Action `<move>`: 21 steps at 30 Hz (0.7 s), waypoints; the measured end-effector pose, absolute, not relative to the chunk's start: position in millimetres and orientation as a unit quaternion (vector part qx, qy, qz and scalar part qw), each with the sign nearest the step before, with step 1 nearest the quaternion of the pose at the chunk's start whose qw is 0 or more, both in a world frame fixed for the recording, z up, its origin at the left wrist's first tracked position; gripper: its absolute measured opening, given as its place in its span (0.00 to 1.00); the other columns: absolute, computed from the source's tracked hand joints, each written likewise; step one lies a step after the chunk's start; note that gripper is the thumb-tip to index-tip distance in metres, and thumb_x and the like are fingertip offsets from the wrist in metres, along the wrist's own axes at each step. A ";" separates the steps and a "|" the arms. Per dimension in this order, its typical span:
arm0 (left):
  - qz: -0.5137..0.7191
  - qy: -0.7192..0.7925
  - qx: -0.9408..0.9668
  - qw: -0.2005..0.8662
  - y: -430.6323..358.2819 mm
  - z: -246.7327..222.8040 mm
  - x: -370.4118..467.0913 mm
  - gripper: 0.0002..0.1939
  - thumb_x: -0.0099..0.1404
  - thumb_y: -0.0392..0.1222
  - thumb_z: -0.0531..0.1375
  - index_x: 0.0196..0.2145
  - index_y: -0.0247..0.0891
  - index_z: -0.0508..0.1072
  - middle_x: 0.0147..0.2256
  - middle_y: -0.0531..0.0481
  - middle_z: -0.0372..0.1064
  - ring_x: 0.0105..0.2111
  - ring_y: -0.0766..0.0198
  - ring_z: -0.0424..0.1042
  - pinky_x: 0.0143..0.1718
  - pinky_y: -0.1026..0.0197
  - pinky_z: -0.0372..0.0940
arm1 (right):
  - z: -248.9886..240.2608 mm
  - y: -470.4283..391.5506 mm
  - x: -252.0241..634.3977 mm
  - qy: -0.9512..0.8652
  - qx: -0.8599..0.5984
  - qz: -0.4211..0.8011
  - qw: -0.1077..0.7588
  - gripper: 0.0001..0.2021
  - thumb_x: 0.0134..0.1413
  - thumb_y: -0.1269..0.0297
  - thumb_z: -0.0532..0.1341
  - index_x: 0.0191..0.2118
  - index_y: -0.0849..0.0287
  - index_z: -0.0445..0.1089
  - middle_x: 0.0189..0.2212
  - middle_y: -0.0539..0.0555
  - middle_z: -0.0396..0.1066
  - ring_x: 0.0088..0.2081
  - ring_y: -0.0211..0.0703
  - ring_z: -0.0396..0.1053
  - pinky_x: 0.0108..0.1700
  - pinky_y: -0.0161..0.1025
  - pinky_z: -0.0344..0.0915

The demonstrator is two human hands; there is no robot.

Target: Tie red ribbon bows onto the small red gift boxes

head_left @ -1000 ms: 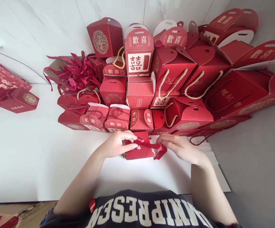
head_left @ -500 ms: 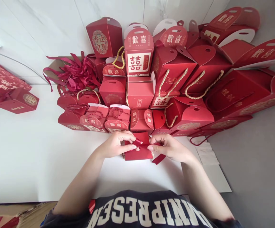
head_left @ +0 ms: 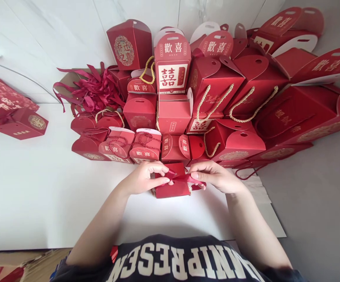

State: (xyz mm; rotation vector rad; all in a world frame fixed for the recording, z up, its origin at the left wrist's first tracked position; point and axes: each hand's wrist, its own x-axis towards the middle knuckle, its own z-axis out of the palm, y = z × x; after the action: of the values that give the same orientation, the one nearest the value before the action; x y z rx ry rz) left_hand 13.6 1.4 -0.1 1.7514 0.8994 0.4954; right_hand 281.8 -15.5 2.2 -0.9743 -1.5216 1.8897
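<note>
Workshop-like table, stacked red boxes

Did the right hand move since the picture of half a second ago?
Yes. The right hand has shifted rightward: its thumb tip, before left of the right edge of the front-row box with two labelled flaps, is now right of it.

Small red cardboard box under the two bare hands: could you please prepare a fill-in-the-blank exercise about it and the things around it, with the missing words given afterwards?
1. The bare left hand and the bare right hand both pinch a narrow, shiny, dark red ____.
2. The small red cardboard box rests on a smooth tabletop coloured ____.
3. In the picture, the tangled heap of crimson ribbons lies to the ____ of the tall red box with a cream panel.

Missing words: ribbon; white; left.
</note>
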 end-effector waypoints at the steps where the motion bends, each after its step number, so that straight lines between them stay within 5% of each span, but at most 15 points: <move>1: 0.208 0.379 0.726 0.535 1.4 -0.2 13.2 0.08 0.64 0.41 0.63 0.38 0.33 0.76 0.37 0.45 0.76 0.36 0.62 0.75 0.38 0.63 0.67 | 5.4 -16.6 281.9 -0.557 -0.372 0.696 0.260 0.16 0.60 0.51 0.62 0.38 0.61 0.71 0.25 0.49 0.66 0.24 0.34 0.61 0.27 0.32 0.61; 4: 0.212 0.390 0.714 0.542 2.6 0.1 12.4 0.09 0.62 0.41 0.64 0.38 0.33 0.76 0.37 0.45 0.75 0.36 0.62 0.75 0.38 0.63 0.68 | 14.5 -22.4 280.2 -0.582 -0.454 0.612 0.283 0.19 0.65 0.49 0.56 0.52 0.56 0.66 0.33 0.52 0.71 0.28 0.37 0.66 0.30 0.35 0.66; 8: 0.222 0.331 0.739 0.543 5.2 2.8 8.7 0.07 0.64 0.40 0.62 0.36 0.35 0.79 0.37 0.43 0.76 0.39 0.60 0.73 0.42 0.60 0.67 | 17.6 -31.6 273.6 -0.729 -0.454 0.436 0.269 0.17 0.61 0.54 0.62 0.53 0.52 0.68 0.47 0.55 0.70 0.45 0.45 0.70 0.49 0.43 0.66; 11: 0.251 0.273 0.754 0.542 4.9 10.4 -0.6 0.09 0.65 0.37 0.59 0.29 0.36 0.78 0.40 0.42 0.76 0.44 0.56 0.72 0.47 0.56 0.66 | 12.9 -35.5 269.0 -0.781 -0.425 0.378 0.259 0.08 0.63 0.61 0.61 0.46 0.53 0.73 0.43 0.54 0.70 0.43 0.44 0.71 0.48 0.40 0.65; 14: 0.261 0.298 0.762 0.513 2.2 23.1 -14.1 0.12 0.63 0.35 0.57 0.22 0.35 0.71 0.46 0.41 0.72 0.45 0.56 0.70 0.46 0.56 0.66 | 9.8 -36.5 267.0 -0.775 -0.436 0.372 0.264 0.11 0.68 0.61 0.56 0.38 0.56 0.74 0.37 0.53 0.70 0.34 0.40 0.70 0.41 0.38 0.65; 21: 0.134 0.426 0.692 0.567 -4.8 32.2 -14.7 0.15 0.69 0.46 0.53 0.28 0.35 0.69 0.25 0.51 0.68 0.28 0.65 0.70 0.30 0.64 0.64 | 11.2 -35.1 263.1 -0.771 -0.440 0.373 0.271 0.09 0.67 0.61 0.57 0.39 0.57 0.73 0.35 0.52 0.71 0.35 0.39 0.70 0.40 0.37 0.64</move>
State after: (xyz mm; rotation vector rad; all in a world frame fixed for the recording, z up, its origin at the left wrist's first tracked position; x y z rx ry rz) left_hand -14.7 -4.8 32.2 1.6252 1.0018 0.3154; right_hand 263.1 -35.1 11.2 -1.1843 -2.0755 1.0042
